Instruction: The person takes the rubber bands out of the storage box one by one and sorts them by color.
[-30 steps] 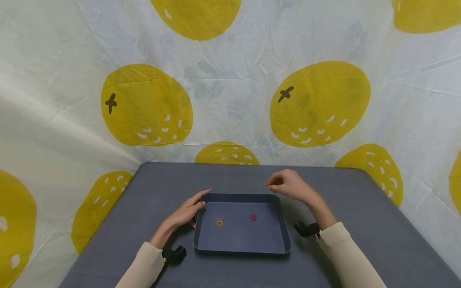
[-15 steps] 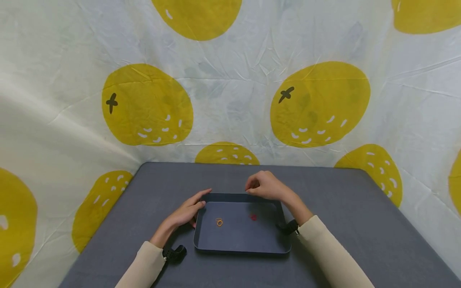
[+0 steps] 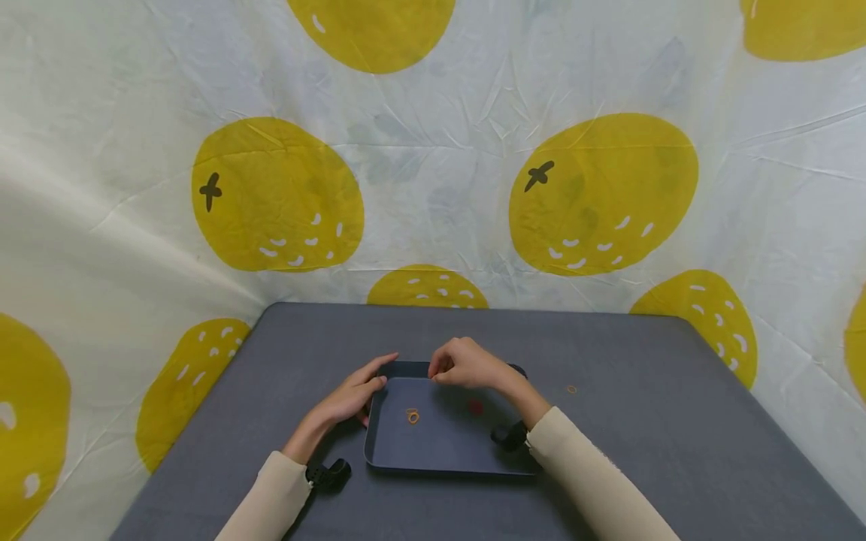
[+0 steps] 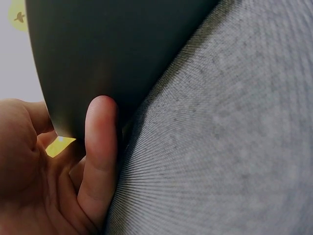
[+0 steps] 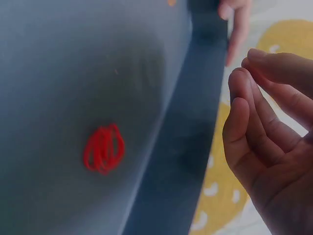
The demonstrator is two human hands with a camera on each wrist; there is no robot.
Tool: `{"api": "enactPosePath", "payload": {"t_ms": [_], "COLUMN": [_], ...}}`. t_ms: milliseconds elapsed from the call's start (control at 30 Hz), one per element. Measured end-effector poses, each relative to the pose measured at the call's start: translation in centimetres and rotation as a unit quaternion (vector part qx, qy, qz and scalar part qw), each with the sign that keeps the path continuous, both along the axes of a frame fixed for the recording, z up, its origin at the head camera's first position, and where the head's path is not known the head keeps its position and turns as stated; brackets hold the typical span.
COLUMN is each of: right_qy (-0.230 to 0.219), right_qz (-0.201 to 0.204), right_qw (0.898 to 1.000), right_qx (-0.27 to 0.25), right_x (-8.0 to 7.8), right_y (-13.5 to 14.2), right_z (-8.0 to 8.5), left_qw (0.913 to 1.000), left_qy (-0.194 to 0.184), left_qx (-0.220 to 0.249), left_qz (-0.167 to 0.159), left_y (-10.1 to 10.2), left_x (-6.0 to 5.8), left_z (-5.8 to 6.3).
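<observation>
My left hand (image 3: 349, 398) grips the left side of a dark grey tray (image 3: 446, 472), thumb at the rim. In the left wrist view one finger (image 4: 101, 137) lies against the outer wall. My right hand (image 3: 467, 364) is over the back part of the tray, thumb and fingertips brought together. No thing shows between those fingertips (image 5: 238, 81) in the right wrist view; I cannot tell if they pinch something small. Red rubber bands (image 5: 103, 148) lie bunched on the tray floor below that hand. Orange rubber bands (image 3: 413, 416) lie farther left in the tray.
Another orange rubber band (image 3: 571, 389) lies on the grey cloth-covered table (image 3: 649, 421), right of the tray. A white curtain (image 3: 433, 203) printed with yellow fruit hangs behind the table. Each wrist wears a black camera mount (image 3: 329, 475).
My right hand has moved left and a little nearer, from beyond the tray's back right corner to over the tray. My left hand and the bands in the tray have stayed put.
</observation>
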State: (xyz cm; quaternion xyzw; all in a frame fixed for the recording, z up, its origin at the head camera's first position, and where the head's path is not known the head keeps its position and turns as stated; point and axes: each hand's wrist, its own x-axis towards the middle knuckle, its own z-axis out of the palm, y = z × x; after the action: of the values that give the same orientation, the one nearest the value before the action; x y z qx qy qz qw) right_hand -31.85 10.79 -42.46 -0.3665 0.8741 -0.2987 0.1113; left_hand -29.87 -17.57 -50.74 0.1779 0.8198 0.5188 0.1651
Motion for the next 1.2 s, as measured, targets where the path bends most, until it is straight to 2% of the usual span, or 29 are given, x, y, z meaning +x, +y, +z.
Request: {"api": "enactPosePath", "payload": {"t_ms": [267,600,900,1200], "right_qy": [-0.016,-0.046,-0.061,-0.046], "right_qz": [0.039,0.051,0.037,0.041], "right_qw": [0.999,0.997,0.997,0.998], "right_qx": [0.015,0.028,0.029,0.031], "right_x": [-0.1,-0.2,-0.1,0.1], "right_y": [-2.3,-3.6,-4.0,-4.0], "right_z": [-1.6,-3.5,-4.0,-4.0], "left_qw": [1.0000,1.0000,1.0000,1.0000], "left_qy": [0.001,0.000,0.001,0.002], "left_qx": [0.000,0.001,0.000,0.002], "left_qz": [0.003,-0.004,-0.006,-0.006], "left_y": [0.0,0.0,-0.1,-0.2], "left_x": [0.1,0.2,0.1,0.1], "left_z": [0.0,0.1,0.1,0.1]}}
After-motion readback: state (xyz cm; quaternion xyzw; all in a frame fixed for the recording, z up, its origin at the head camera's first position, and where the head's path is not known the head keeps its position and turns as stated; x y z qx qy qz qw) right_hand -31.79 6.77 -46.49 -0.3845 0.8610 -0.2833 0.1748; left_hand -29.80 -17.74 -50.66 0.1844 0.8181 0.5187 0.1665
